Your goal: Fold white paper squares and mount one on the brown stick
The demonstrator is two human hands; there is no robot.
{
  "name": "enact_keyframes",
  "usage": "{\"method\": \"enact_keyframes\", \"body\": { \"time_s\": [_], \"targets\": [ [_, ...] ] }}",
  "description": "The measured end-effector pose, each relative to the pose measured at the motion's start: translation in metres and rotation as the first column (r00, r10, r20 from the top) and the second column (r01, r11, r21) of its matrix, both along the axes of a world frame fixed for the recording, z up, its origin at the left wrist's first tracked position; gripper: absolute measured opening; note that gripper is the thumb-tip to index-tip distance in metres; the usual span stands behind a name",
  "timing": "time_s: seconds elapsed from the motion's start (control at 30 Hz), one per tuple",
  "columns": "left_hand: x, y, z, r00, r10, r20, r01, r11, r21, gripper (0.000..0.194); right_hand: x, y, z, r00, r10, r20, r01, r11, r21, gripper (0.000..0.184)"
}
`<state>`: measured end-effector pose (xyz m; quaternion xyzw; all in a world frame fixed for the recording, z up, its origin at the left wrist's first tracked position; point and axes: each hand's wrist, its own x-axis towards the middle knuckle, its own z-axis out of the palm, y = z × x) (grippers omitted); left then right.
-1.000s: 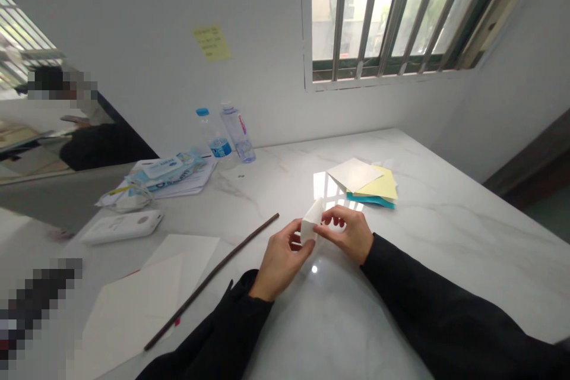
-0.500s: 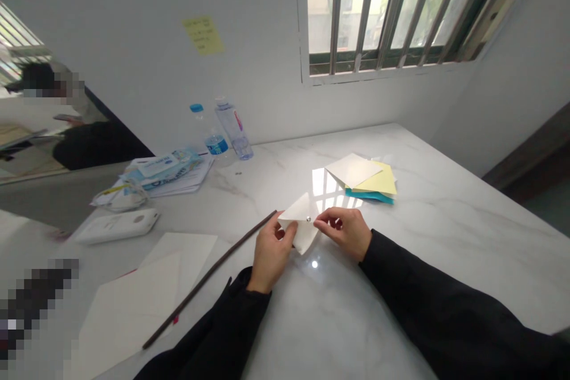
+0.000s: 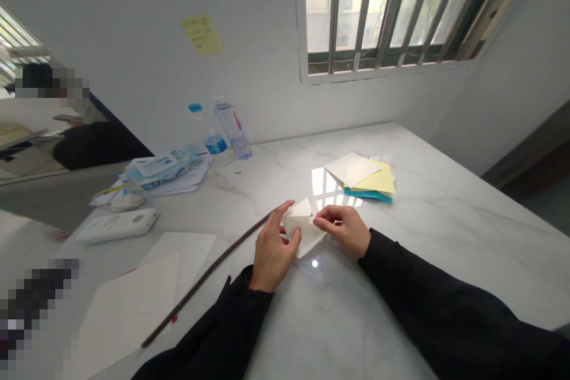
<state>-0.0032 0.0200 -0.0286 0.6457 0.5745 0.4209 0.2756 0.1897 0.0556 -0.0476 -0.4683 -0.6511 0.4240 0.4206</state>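
Observation:
A small folded white paper (image 3: 306, 231) lies low over the marble table (image 3: 401, 261), between my two hands. My left hand (image 3: 272, 247) holds its left side, thumb on the sheet and index finger stretched along the top edge. My right hand (image 3: 342, 228) pinches the paper's right part with closed fingertips. Both arms wear black sleeves.
A stack of white, yellow and blue sheets (image 3: 363, 177) lies behind my hands. A long dark stick (image 3: 209, 276) runs diagonally at the left, beside large white sheets (image 3: 142, 297). Two water bottles (image 3: 222, 130), a pile of papers (image 3: 164, 173) and a white device (image 3: 114, 224) stand at the back left.
The paper went from held upright in the air to spread flatter and lowered near the table. My left index finger has stretched out along its upper edge.

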Motion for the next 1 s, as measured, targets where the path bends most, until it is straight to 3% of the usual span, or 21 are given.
{"method": "enact_keyframes", "body": {
  "time_s": [0.2,0.37,0.47,0.77,1.0],
  "targets": [
    [-0.0046,0.0028,0.0022,0.989,-0.021,-0.144,0.033,0.996,0.082,0.016,0.0026,-0.003,0.0055,0.998,0.024,0.065,-0.036,0.983,0.182,0.01],
    [-0.0046,0.0031,0.0003,0.987,-0.041,-0.156,0.048,0.998,0.043,0.015,0.0054,-0.0022,0.0048,0.989,0.087,0.123,-0.12,0.947,0.298,0.024],
    [-0.0028,0.001,0.0012,0.991,-0.084,-0.108,0.084,0.996,0.002,0.02,0.0059,-0.0016,0.0024,0.976,0.111,0.187,-0.167,0.932,0.321,0.023],
    [-0.0021,0.0001,0.0058,0.981,-0.149,-0.122,0.143,0.988,-0.055,0.031,0.0066,-0.0015,0.0018,0.977,0.073,0.199,-0.13,0.947,0.293,0.009],
    [-0.002,0.0003,0.0082,0.966,-0.198,-0.167,0.179,0.976,-0.122,0.018,0.0066,-0.0005,-0.0029,0.986,0.168,-0.012,-0.167,0.984,0.057,0.011]
  ]
}}
